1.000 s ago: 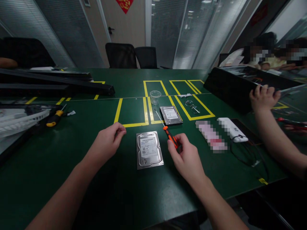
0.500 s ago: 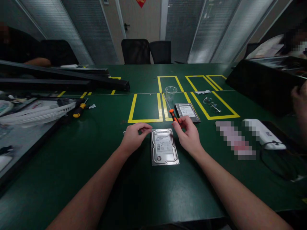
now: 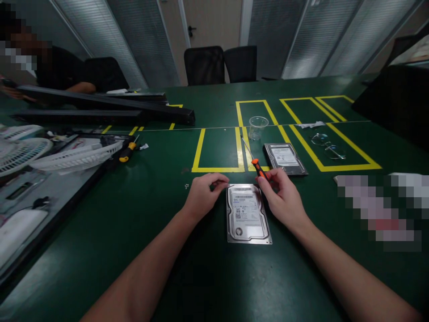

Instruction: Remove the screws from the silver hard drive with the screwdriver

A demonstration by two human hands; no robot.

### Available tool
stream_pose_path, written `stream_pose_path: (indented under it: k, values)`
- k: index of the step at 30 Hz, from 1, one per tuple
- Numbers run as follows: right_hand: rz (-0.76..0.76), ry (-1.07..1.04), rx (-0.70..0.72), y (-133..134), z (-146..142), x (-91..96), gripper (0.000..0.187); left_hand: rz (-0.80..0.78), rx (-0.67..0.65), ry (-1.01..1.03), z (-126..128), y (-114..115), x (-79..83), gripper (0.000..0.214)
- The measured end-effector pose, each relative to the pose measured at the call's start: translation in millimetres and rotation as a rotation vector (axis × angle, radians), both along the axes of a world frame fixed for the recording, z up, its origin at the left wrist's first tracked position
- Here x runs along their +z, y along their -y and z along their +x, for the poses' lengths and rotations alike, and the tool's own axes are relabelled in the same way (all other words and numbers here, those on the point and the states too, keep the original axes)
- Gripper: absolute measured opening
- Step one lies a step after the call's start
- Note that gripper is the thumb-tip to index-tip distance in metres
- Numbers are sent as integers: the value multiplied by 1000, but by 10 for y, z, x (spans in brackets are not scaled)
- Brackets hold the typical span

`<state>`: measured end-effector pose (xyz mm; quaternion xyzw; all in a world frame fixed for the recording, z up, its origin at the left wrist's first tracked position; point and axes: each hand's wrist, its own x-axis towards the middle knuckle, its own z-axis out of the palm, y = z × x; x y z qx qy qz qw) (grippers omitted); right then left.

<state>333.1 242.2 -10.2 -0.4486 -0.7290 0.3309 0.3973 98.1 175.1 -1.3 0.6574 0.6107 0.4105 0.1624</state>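
A silver hard drive lies flat on the green table, label side up. At its upper left corner is my left hand, thumb and forefinger pinched together; what they hold, if anything, is too small to make out. My right hand, by the upper right corner, grips a screwdriver with an orange and black handle. Its shaft points up and away from the drive. Just beyond the right hand lies a second hard drive. Several tiny screws rest left of my left hand.
A clear plastic cup stands behind the drives, with eyeglasses to its right. On the left are a yellow and black screwdriver, white fan-like grilles on a panel, and long black bars. A person sits at far left.
The camera view has turned left and come a little closer, so the table scene sits further right. Both hands keep nearly the same pose at the hard drive.
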Motion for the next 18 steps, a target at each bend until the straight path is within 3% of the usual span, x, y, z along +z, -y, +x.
stream_pose_path:
  k: [18]
  values:
    - [-20, -58, 16, -65, 36, -40, 25, 13, -10, -48, -31, 3, -73, 16]
